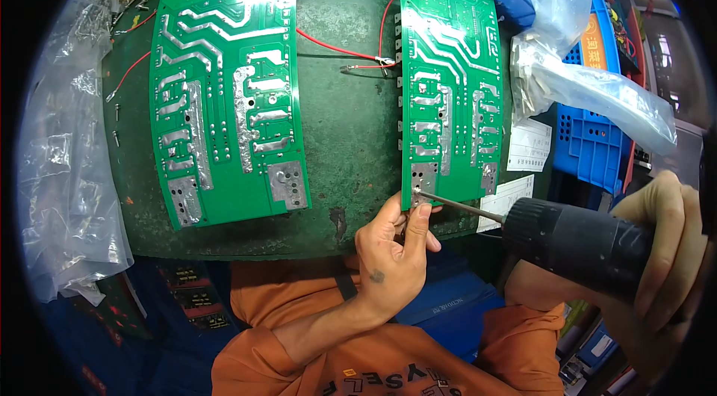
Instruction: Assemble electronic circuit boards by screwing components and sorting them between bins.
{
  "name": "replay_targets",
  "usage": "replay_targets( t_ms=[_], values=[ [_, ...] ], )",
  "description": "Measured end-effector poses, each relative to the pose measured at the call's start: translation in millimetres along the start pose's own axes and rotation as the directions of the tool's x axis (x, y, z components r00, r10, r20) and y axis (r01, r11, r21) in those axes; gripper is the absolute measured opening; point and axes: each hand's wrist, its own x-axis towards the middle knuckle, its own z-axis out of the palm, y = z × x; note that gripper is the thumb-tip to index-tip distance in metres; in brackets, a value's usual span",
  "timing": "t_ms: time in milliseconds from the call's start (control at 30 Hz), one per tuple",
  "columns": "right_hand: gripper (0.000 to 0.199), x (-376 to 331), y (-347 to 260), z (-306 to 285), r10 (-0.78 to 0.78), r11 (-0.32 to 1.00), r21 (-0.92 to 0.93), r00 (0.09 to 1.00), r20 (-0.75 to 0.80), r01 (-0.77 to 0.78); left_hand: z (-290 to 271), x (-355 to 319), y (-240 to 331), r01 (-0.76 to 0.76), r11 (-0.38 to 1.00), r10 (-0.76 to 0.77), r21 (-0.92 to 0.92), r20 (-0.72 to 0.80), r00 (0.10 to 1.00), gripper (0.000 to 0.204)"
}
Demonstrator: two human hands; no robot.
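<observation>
Green circuit board (455, 172) lies on the right side of the worn green table (347, 134). Left hand (396, 250) pinched nearly closed at its near-left corner; whether it grips a small part, can't tell. Right hand (668, 246) curls round a black power driver (575, 243), bit (470, 208) at the corner's metal pad. Judged step: working a fastener there; next move calls for a steady, aligned bit. Writing: printed paper slips (529, 148), orange crate label (592, 39), dark shirt lettering (396, 382).
</observation>
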Motion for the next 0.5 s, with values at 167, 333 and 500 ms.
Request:
replay_targets(
  t_ms=[167, 333, 500],
  values=[
    [0.052, 17.5, 0.5, 16.9, -0.02, 1.0, -0.001, 0.999, 0.043, 0.02, -4.0, 0.4, -1.8, -0.036, 0.999, 0.036, 0.003, 0.006, 0.999, 0.02],
    [0.053, 17.6, -20.2, 11.7, -0.074, 0.996, -0.035, 0.992, 0.097, 0.078, -8.0, 4.1, -0.1, -0.082, 0.997, 0.081, 0.013, 0.04, 0.996, 0.021],
    [0.052, -4.0, -42.5, 29.1, -0.316, 0.943, -0.184, 0.917, -0.241, 0.277, -12.6, 1.2, 3.0, -0.087, 0.988, 0.081, 0.129, 0.051, 0.995, 0.02]
  ],
)
